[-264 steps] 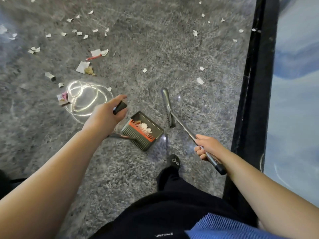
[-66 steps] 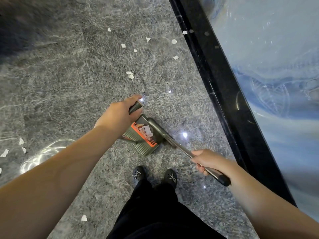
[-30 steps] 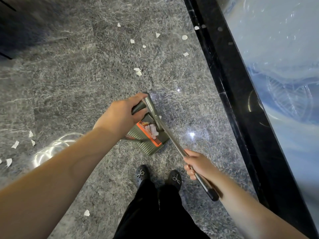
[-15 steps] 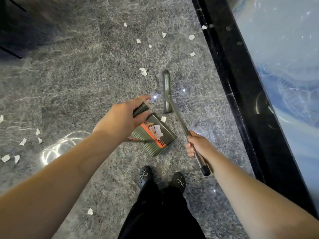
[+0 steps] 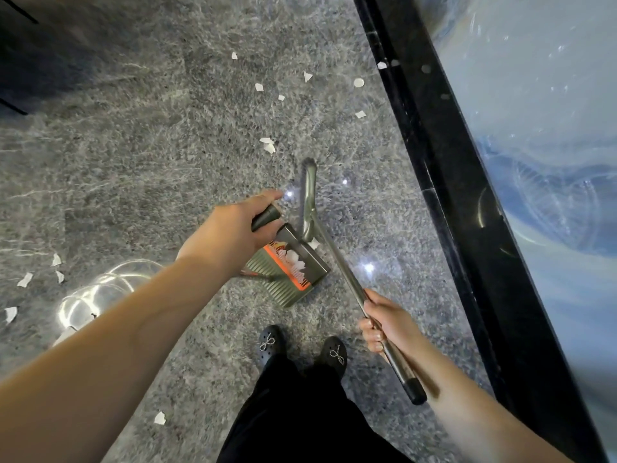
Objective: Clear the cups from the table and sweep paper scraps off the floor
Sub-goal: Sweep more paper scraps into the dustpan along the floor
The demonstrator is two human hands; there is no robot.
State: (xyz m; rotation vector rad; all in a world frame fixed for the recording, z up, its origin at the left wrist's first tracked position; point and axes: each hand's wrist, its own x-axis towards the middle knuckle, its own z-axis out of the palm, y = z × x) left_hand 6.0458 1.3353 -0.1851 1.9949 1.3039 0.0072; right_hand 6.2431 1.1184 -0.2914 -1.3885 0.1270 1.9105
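Head view looks straight down at a grey speckled stone floor [image 5: 140, 168]. At the far left, a few paper scraps [image 5: 25, 280] lie scattered, and just right of them a bright ring of reflected light [image 5: 96, 295] shines on the floor. Near the bottom, another scrap [image 5: 159, 418] lies alone beside the left forearm.

The left hand [image 5: 230, 233] reaches in from the lower left, its grip clenched round the black handle [image 5: 265, 217] of a dustpan [image 5: 293, 269], thumb stretched forward along the top. The dustpan sits in the middle, tilted, with an orange strip and a ribbed comb edge on its near side; white scraps lie inside it. At its far right corner one scrap [image 5: 314, 243] rests against the head of the broom [image 5: 309, 198], which touches the pan's edge and points away from the person.

Farther off, more scraps [image 5: 268, 145] dot the floor beyond the broom head, small and well apart, with some close to the dark strip.

Below the dustpan, two black shoes [image 5: 270, 342] with small bows stand side by side above black trousers.

The broom's metal shaft runs down to the right into the right hand [image 5: 387, 324], whose grip is wrapped firmly round it; the black end cap sticks out past the hand.

At the right, a black border strip [image 5: 444, 182] runs diagonally, and beyond it lies a glossy blue and white surface [image 5: 547, 135].
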